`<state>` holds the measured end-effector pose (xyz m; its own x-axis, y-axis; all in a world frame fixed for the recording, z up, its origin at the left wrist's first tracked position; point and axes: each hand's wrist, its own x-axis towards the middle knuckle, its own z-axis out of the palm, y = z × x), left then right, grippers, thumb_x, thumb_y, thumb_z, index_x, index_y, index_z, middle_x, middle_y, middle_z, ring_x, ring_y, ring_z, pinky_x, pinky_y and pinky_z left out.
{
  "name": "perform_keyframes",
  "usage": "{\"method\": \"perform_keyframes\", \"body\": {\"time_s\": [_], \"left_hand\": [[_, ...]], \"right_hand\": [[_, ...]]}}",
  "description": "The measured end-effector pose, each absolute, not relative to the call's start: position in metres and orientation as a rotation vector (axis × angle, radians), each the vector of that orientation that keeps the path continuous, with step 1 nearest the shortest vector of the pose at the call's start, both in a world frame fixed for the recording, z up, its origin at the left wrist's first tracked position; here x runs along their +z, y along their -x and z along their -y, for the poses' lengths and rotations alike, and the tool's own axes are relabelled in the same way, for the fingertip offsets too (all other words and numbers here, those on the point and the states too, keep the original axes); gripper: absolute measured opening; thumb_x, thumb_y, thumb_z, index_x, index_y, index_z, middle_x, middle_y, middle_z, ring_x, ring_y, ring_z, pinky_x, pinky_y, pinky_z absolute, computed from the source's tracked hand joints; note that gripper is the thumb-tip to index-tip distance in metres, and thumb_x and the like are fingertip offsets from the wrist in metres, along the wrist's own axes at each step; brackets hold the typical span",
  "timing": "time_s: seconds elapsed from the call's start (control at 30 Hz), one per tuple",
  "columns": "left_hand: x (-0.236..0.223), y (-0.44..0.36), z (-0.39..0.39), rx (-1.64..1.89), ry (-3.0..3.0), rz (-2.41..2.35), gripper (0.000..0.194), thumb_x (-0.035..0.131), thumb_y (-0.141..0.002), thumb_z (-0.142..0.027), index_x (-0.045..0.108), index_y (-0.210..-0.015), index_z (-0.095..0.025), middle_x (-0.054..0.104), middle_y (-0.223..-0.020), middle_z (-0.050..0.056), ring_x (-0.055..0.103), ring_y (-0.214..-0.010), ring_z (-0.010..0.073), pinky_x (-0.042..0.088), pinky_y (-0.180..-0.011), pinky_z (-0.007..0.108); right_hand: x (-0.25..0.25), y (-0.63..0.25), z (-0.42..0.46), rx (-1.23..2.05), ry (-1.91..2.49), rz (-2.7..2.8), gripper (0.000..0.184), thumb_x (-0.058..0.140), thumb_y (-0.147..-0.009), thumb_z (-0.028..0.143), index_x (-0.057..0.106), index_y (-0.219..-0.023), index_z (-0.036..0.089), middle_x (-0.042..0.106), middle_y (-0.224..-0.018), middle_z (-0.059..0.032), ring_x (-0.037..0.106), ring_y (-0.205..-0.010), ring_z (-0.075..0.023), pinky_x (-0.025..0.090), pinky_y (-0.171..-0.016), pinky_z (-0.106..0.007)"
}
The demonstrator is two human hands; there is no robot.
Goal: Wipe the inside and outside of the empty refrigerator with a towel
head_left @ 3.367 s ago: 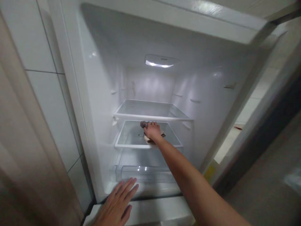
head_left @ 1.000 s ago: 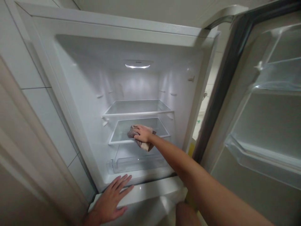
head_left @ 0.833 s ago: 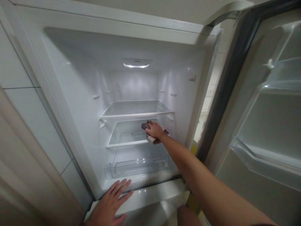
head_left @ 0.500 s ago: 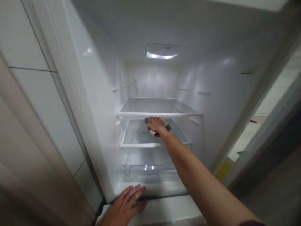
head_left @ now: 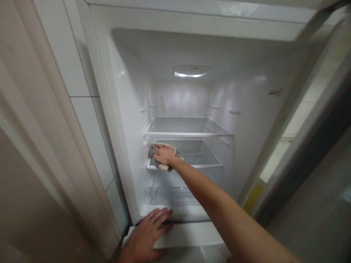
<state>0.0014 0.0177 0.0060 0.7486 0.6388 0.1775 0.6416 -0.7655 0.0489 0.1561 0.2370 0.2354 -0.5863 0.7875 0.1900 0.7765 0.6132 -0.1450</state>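
Grey-and-cream crumpled cloth point(head_left: 163, 168) bunches under the grasping right hand point(head_left: 164, 155) at the left edge of the lower white-rimmed glass shelf point(head_left: 196, 152); the left hand point(head_left: 148, 233) spreads, free, by a smooth white ledge point(head_left: 194, 233).

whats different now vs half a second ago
The right hand and the cloth under it have moved left across the lower shelf and nearer its front, from about the middle to the left edge. Nothing was newly taken hold of or let go.

The left hand stays open, low at the fridge's front; both shelves are unchanged.
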Motion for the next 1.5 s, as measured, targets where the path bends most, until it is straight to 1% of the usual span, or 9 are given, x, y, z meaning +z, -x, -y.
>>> {"method": "perform_keyframes", "body": {"time_s": [0.17, 0.3, 0.5, 0.6, 0.83, 0.97, 1.03, 1.2, 1.5], "left_hand": [[0.004, -0.001, -0.015, -0.402, 2.734, 0.924, 0.093, 0.085, -0.089, -0.052, 0.043, -0.172, -0.043, 0.034, -0.187, 0.001, 0.044, -0.163, 0.0328, 0.034, -0.135, 0.048], [0.002, -0.001, -0.013, -0.384, 2.643, 0.901, 0.098, 0.085, -0.086, -0.053, 0.041, -0.173, -0.043, 0.035, -0.186, 0.003, 0.047, -0.162, 0.0330, 0.033, -0.134, 0.046], [0.001, -0.002, -0.014, -0.432, 2.536, 0.820, 0.101, 0.085, -0.084, -0.054, 0.040, -0.174, -0.041, 0.040, -0.183, 0.005, 0.050, -0.160, 0.0308, 0.032, -0.134, 0.045], [0.001, -0.002, -0.015, -0.477, 2.496, 0.783, 0.101, 0.084, -0.084, -0.053, 0.041, -0.174, -0.038, 0.041, -0.183, 0.005, 0.051, -0.159, 0.0305, 0.031, -0.134, 0.043], [-0.005, 0.002, -0.017, -0.445, 2.601, 0.839, 0.100, 0.083, -0.088, -0.054, 0.036, -0.176, -0.042, 0.038, -0.185, 0.001, 0.051, -0.158, 0.0312, 0.038, -0.130, 0.043], [-0.006, 0.002, -0.022, -0.453, 2.523, 0.751, 0.098, 0.076, -0.090, -0.076, 0.041, -0.175, -0.039, 0.043, -0.182, 0.003, 0.053, -0.154, 0.0308, 0.042, -0.126, 0.043], [-0.009, 0.001, -0.026, -0.438, 2.489, 0.716, 0.093, 0.073, -0.093, -0.078, 0.044, -0.173, -0.039, 0.045, -0.181, 0.003, 0.053, -0.153, 0.0298, 0.044, -0.124, 0.043], [-0.024, 0.001, -0.034, -0.394, 2.411, 0.738, 0.064, 0.074, -0.104, -0.036, 0.054, -0.163, -0.047, 0.052, -0.176, -0.004, 0.060, -0.148, 0.0242, 0.052, -0.117, 0.041], [-0.025, -0.005, -0.034, -0.560, 2.413, 0.777, 0.052, 0.076, -0.105, -0.043, 0.062, -0.155, -0.046, 0.056, -0.172, -0.007, 0.062, -0.141, 0.0204, 0.056, -0.117, 0.036]], "right_hand": [[0.235, -0.189, -0.163, 0.088, 0.989, 2.644, 0.038, 0.055, -0.108, 0.038, 0.079, -0.134, 0.024, 0.075, -0.143, -0.0067, 0.067, -0.133, -0.0268, 0.049, -0.114, -0.035], [0.251, -0.240, -0.141, 0.022, 1.335, 2.403, 0.040, 0.048, -0.109, 0.044, 0.081, -0.119, 0.024, 0.080, -0.121, -0.0085, 0.073, -0.115, -0.0285, 0.054, -0.097, -0.034], [0.261, -0.327, -0.160, -0.190, 1.804, 2.115, 0.048, 0.054, -0.107, 0.049, 0.075, -0.140, 0.022, 0.067, -0.152, -0.0171, 0.059, -0.144, -0.0342, 0.044, -0.122, -0.045], [0.244, -0.343, -0.174, -0.067, 1.919, 2.162, 0.054, 0.061, -0.103, 0.049, 0.071, -0.150, 0.023, 0.061, -0.163, -0.0161, 0.058, -0.148, -0.0349, 0.045, -0.124, -0.047], [0.226, -0.339, -0.228, -0.035, 2.039, 2.012, 0.062, 0.050, -0.108, 0.050, 0.061, -0.163, 0.022, 0.043, -0.178, -0.0178, 0.049, -0.158, -0.0375, 0.037, -0.130, -0.050], [0.229, -0.339, -0.267, -0.024, 2.060, 2.005, 0.064, 0.048, -0.110, 0.048, 0.057, -0.166, 0.018, 0.037, -0.181, -0.0197, 0.045, -0.161, -0.0394, 0.034, -0.132, -0.053], [0.231, -0.337, -0.285, -0.014, 2.059, 2.017, 0.064, 0.048, -0.110, 0.048, 0.058, -0.165, 0.017, 0.039, -0.180, -0.0203, 0.045, -0.161, -0.0404, 0.034, -0.132, -0.055], [0.234, -0.306, -0.321, -0.033, 2.004, 2.067, 0.058, 0.050, -0.109, 0.045, 0.069, -0.152, 0.012, 0.063, -0.157, -0.0280, 0.055, -0.150, -0.0447, 0.040, -0.125, -0.060], [0.232, -0.151, -0.343, 0.052, 1.564, 2.435, 0.055, 0.050, -0.109, 0.049, 0.065, -0.155, 0.023, 0.064, -0.160, -0.0169, 0.057, -0.151, -0.0333, 0.039, -0.128, -0.052]]}}
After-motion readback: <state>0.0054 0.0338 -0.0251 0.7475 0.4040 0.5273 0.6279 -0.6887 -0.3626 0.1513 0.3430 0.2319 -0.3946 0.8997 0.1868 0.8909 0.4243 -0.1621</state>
